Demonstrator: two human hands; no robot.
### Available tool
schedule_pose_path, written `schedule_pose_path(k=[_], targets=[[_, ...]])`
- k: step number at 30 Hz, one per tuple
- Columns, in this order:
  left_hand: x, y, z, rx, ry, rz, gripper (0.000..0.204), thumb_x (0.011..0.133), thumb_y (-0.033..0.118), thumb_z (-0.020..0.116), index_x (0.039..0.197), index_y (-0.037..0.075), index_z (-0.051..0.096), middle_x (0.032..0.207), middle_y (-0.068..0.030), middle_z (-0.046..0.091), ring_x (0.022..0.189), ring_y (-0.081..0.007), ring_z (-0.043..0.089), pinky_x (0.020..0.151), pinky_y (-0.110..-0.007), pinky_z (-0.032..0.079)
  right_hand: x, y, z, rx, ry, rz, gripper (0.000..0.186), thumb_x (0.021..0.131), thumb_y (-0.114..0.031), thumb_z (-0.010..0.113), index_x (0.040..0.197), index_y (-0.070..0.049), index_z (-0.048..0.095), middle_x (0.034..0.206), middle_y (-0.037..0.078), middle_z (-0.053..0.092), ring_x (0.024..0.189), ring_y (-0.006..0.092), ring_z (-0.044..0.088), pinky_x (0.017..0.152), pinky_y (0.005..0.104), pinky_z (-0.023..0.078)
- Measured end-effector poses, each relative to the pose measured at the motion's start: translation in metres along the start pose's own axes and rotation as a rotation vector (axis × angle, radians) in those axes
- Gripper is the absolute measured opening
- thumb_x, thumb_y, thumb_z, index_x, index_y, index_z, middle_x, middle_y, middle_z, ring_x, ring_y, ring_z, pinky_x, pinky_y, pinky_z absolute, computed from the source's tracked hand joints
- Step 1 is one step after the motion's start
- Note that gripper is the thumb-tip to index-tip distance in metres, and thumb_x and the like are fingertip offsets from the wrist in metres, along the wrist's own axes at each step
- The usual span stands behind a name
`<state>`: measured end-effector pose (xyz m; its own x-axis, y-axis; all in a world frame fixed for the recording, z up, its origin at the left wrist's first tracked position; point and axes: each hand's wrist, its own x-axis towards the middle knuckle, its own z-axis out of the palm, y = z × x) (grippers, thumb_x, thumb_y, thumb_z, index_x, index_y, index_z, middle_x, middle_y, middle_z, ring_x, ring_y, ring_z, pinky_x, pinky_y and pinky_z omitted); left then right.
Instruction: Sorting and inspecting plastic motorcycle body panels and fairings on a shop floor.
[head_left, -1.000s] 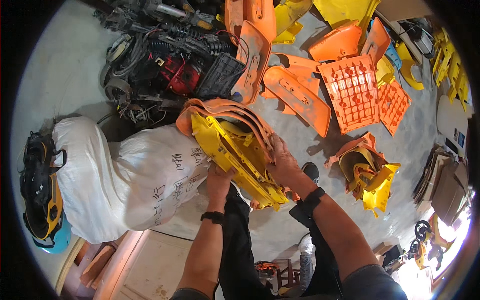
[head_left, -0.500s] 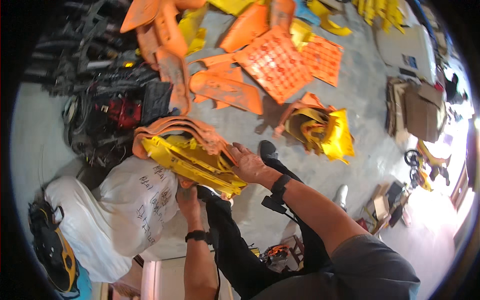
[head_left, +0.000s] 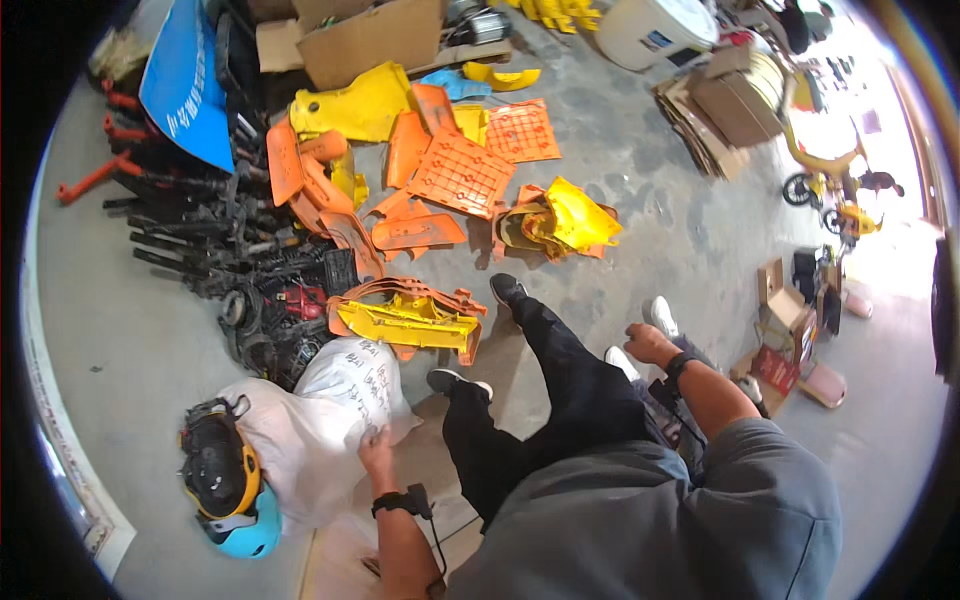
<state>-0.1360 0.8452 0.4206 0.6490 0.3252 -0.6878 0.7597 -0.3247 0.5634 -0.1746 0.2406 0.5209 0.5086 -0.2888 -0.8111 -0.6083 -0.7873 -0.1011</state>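
A stack of orange and yellow plastic panels [head_left: 410,329] rests on the floor, in front of my feet and to the left. Neither hand touches it. My left hand [head_left: 377,458] is empty, its fingers loosely apart, over the edge of a white sack [head_left: 345,385] with dark handwriting; whether it touches the sack I cannot tell. Out to my right, my right hand [head_left: 652,346] hangs empty with loosely bent fingers. Ahead lies a second bundle of yellow and orange panels [head_left: 570,220]. Orange grid-patterned panels [head_left: 462,172] and other loose panels spread beyond.
Black frames and machine parts [head_left: 290,270] crowd the left, below a blue board [head_left: 190,85]. A yellow-black helmet [head_left: 225,460] and a blue helmet [head_left: 250,525] sit by the sack. Cardboard boxes [head_left: 740,95], a white bucket [head_left: 655,30] and a small yellow bike [head_left: 840,200] stand right.
Both hands have let go of the panel stack, which now lies on the floor. My right hand has swung out to the right, my left back toward the sack. The view has risen and widened.
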Motion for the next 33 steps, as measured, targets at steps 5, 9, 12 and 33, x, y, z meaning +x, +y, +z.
schedule_pose_path(k=[5,9,12,33], targets=[[-0.026,0.073,-0.095,0.052,-0.067,0.015,0.048,0.083,0.019,0.072,0.121,-0.007,0.058,0.095,-0.0073,0.064,0.084,-0.0147,0.059,0.071,-0.028,0.047,-0.111,0.013,0.021,0.269,0.100,0.164,0.041,0.077,-0.024,0.061,0.107,0.003,0.066,0.103,0.027,0.065,0.103,0.0402,0.062,0.089,0.0432,0.049],[-0.068,0.098,-0.156,-0.009,0.047,0.025,0.049,0.085,0.019,0.069,0.125,-0.005,0.055,0.093,-0.0063,0.063,0.078,-0.0133,0.059,0.063,-0.026,0.046,-0.126,0.001,0.039,0.315,0.165,0.053,0.043,0.079,-0.025,0.062,0.114,0.001,0.065,0.107,0.025,0.066,0.104,0.0372,0.063,0.091,0.0392,0.049],[-0.102,0.094,-0.184,-0.031,0.138,0.018,0.034,0.086,0.019,0.068,0.113,-0.001,0.060,0.086,-0.0032,0.063,0.072,-0.0113,0.058,0.057,-0.026,0.043,-0.123,-0.001,0.037,0.424,0.146,-0.039,0.045,0.079,-0.024,0.063,0.116,0.002,0.063,0.109,0.025,0.066,0.105,0.0359,0.063,0.094,0.0373,0.048],[-0.224,0.151,-0.119,-0.097,0.294,0.005,0.043,0.090,0.025,0.064,0.122,-0.001,0.055,0.108,-0.0148,0.065,0.096,-0.0258,0.063,0.080,-0.037,0.048,-0.097,0.123,0.043,0.886,0.138,-0.003,0.046,0.079,-0.020,0.065,0.115,0.008,0.062,0.103,0.025,0.068,0.097,0.0307,0.067,0.086,0.0355,0.050]])
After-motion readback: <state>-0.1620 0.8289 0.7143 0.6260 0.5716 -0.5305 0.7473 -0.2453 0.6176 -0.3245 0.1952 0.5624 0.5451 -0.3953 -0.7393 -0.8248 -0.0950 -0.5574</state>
